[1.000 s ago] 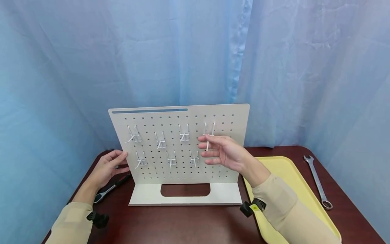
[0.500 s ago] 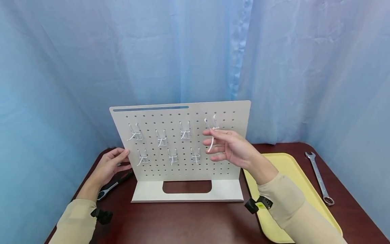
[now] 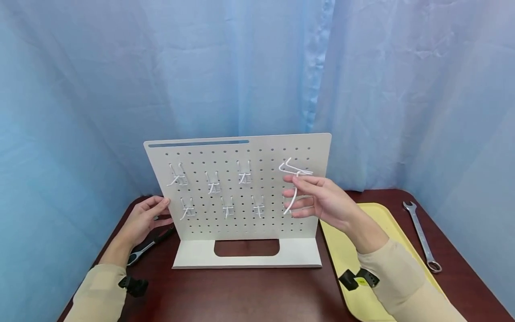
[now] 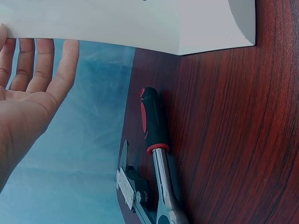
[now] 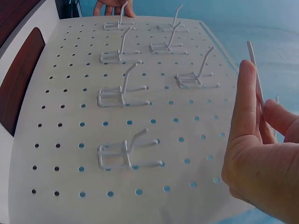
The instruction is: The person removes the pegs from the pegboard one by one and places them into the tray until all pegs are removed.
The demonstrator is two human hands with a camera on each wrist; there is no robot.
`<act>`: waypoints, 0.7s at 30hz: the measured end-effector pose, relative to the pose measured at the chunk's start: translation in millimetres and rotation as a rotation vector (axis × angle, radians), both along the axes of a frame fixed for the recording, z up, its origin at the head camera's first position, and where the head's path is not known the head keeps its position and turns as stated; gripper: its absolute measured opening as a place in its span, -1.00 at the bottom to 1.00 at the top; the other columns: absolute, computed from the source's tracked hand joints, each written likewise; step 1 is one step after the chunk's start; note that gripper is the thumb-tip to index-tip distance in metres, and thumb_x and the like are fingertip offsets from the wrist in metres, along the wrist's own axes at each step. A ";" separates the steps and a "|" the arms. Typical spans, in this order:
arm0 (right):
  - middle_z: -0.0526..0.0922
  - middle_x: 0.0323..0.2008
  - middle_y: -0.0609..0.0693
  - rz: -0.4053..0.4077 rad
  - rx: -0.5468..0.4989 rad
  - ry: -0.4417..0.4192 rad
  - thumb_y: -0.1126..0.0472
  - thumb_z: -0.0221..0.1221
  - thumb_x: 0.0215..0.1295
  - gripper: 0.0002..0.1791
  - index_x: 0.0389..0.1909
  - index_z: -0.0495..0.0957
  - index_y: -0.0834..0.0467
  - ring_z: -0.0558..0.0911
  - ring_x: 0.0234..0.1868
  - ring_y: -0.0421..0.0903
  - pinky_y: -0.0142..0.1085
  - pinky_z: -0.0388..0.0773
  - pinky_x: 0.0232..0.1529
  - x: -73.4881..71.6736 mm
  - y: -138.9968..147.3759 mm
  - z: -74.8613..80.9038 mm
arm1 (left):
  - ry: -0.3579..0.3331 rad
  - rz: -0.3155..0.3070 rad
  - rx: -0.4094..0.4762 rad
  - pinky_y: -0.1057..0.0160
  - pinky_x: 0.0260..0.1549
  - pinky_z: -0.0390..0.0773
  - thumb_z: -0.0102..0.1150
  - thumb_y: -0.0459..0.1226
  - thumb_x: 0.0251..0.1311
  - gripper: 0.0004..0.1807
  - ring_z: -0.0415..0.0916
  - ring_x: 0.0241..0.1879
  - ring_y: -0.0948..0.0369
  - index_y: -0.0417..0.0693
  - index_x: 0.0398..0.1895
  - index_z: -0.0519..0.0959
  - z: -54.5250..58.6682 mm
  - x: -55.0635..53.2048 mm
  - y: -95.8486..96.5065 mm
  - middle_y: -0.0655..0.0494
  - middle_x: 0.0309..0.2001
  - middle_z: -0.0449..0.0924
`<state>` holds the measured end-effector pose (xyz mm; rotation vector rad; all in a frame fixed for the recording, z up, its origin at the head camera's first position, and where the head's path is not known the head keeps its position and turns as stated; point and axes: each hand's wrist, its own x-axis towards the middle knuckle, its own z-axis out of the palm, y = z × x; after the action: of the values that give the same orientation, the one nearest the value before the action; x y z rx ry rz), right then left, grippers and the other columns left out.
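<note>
A white pegboard (image 3: 241,223) stands upright on the dark wooden table, with several white wire hooks (image 3: 213,183) in its holes. My left hand (image 3: 145,219) holds the board's left edge, thumb in front and fingers (image 4: 46,60) behind. My right hand (image 3: 322,201) pinches one white wire hook (image 3: 293,197) between thumb and index finger. That hook is tilted, its two bent ends pointing left, apart from the holes in front of the board's upper right. In the right wrist view only part of the held hook (image 5: 254,70) shows behind the fingers.
A yellow tray (image 3: 376,219) lies at the right, partly under my right forearm. Beyond it is a combination wrench (image 3: 420,235). Left of the board lie a ratchet (image 4: 156,126) with a black and red handle and a caliper (image 4: 131,186). Blue curtains (image 3: 257,67) hang behind.
My right hand has drawn the hook out of the board's upper right, turned it, and moved rightward with it. My left hand stays on the board's edge.
</note>
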<state>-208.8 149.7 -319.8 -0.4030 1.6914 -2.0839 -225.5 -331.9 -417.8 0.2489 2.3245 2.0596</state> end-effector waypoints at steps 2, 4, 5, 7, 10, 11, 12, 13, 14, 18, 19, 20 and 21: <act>0.73 -0.14 0.08 -0.019 0.014 0.024 0.09 0.10 0.57 -0.39 0.45 0.26 0.35 0.78 -0.25 0.00 -0.04 0.72 -0.15 3.1 7.6 -1.4 | 0.000 0.005 0.007 0.11 -0.14 0.71 0.09 -0.14 0.52 -0.77 0.67 -0.11 0.20 -0.13 -0.09 0.59 -0.7 -0.1 -0.8 0.20 -0.11 0.67; 0.74 -0.15 0.08 -0.038 0.015 0.044 0.10 0.10 0.57 -0.42 0.42 0.28 0.37 0.79 -0.24 0.02 -0.04 0.73 -0.18 6.2 17.3 -2.7 | 0.005 -0.001 0.009 0.09 -0.14 0.71 0.09 -0.15 0.52 -0.77 0.67 -0.11 0.19 -0.13 -0.10 0.59 -1.2 -0.5 -1.7 0.19 -0.12 0.67; 0.74 -0.16 0.08 -0.045 0.013 0.055 0.11 0.09 0.58 -0.44 0.40 0.30 0.38 0.79 -0.24 0.03 -0.04 0.73 -0.18 7.7 23.0 -3.3 | 0.008 -0.006 0.012 0.09 -0.14 0.71 0.08 -0.15 0.52 -0.77 0.67 -0.11 0.18 -0.14 -0.10 0.59 -1.4 -0.8 -1.9 0.18 -0.12 0.67; 0.74 -0.16 0.07 -0.056 0.006 0.078 0.14 0.05 0.60 -0.51 0.36 0.35 0.36 0.79 -0.23 0.04 -0.03 0.72 -0.18 10.2 35.8 -5.4 | 0.011 -0.011 0.019 0.09 -0.14 0.71 0.08 -0.16 0.53 -0.77 0.67 -0.11 0.17 -0.16 -0.10 0.58 -1.6 -1.1 -2.1 0.18 -0.12 0.67; 0.75 -0.15 0.05 -0.073 -0.023 0.098 0.17 0.01 0.62 -0.62 0.29 0.45 0.29 0.78 -0.21 0.03 -0.04 0.72 -0.18 11.5 56.9 -10.0 | 0.012 -0.009 0.018 0.11 -0.15 0.72 0.08 -0.16 0.53 -0.77 0.68 -0.11 0.19 -0.16 -0.09 0.58 -1.8 -0.7 -2.4 0.18 -0.12 0.68; 0.74 -0.13 0.06 -0.080 -0.039 0.105 0.18 0.00 0.62 -0.65 0.26 0.49 0.25 0.78 -0.20 0.02 -0.04 0.72 -0.18 10.8 64.8 -12.4 | 0.012 -0.007 0.016 0.11 -0.15 0.72 0.08 -0.16 0.52 -0.77 0.68 -0.11 0.19 -0.16 -0.09 0.58 -1.7 -0.7 -2.4 0.18 -0.12 0.68; 0.75 -0.12 0.06 -0.093 -0.056 0.110 0.20 -0.02 0.63 -0.68 0.23 0.53 0.21 0.78 -0.20 0.02 -0.05 0.73 -0.18 9.7 72.5 -15.3 | 0.011 -0.004 0.014 0.11 -0.15 0.72 0.08 -0.16 0.52 -0.77 0.68 -0.11 0.19 -0.15 -0.09 0.58 -1.5 -0.6 -2.4 0.19 -0.12 0.68; 0.75 -0.12 0.06 -0.105 -0.078 0.110 0.21 -0.03 0.63 -0.69 0.21 0.56 0.18 0.78 -0.19 0.02 -0.06 0.73 -0.19 8.1 80.3 -18.3 | 0.010 -0.002 0.011 0.12 -0.15 0.72 0.08 -0.16 0.52 -0.77 0.68 -0.11 0.19 -0.15 -0.09 0.58 -1.3 -0.6 -2.3 0.19 -0.12 0.68; 0.75 -0.11 0.06 -0.118 -0.099 0.108 0.21 -0.04 0.64 -0.70 0.18 0.58 0.15 0.78 -0.19 0.01 -0.07 0.73 -0.19 6.1 87.9 -21.5 | 0.007 -0.002 0.009 0.12 -0.15 0.72 0.08 -0.15 0.53 -0.77 0.68 -0.11 0.19 -0.14 -0.09 0.58 -1.1 -0.7 -2.2 0.18 -0.12 0.68; 0.75 -0.09 0.07 -0.157 -0.178 0.071 0.24 -0.07 0.64 -0.68 0.14 0.64 0.09 0.78 -0.17 0.01 -0.09 0.72 -0.16 -4.1 115.5 -39.2 | -0.009 -0.007 -0.009 0.13 -0.13 0.71 0.06 -0.11 0.53 -0.77 0.66 -0.10 0.19 -0.09 -0.09 0.54 -0.6 -0.8 -0.6 0.19 -0.11 0.66; 0.75 -0.08 0.07 -0.164 -0.187 0.054 0.25 -0.07 0.64 -0.68 0.13 0.65 0.09 0.78 -0.16 0.02 -0.09 0.72 -0.15 -7.1 121.2 -45.1 | -0.014 -0.009 -0.013 0.13 -0.12 0.71 0.06 -0.10 0.54 -0.77 0.66 -0.10 0.19 -0.08 -0.09 0.53 -0.7 -0.9 -0.3 0.19 -0.11 0.66; 0.75 -0.08 0.07 -0.170 -0.191 0.037 0.25 -0.07 0.64 -0.67 0.12 0.65 0.08 0.78 -0.16 0.02 -0.09 0.72 -0.14 -10.0 126.1 -51.6 | -0.019 -0.013 -0.016 0.13 -0.12 0.71 0.05 -0.09 0.54 -0.76 0.66 -0.09 0.20 -0.08 -0.09 0.52 -0.7 -1.0 0.1 0.20 -0.10 0.65; 0.75 -0.07 0.08 -0.175 -0.192 0.017 0.24 -0.08 0.65 -0.67 0.11 0.66 0.08 0.78 -0.15 0.02 -0.10 0.72 -0.13 -13.0 130.4 -58.8 | -0.022 -0.014 -0.021 0.14 -0.11 0.71 0.04 -0.09 0.54 -0.76 0.66 -0.09 0.20 -0.07 -0.09 0.52 -0.8 -1.0 0.5 0.20 -0.10 0.65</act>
<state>-221.8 280.1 -378.6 -0.3422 1.5915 -2.3870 -226.5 -331.4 -418.6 0.2396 2.3236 2.0198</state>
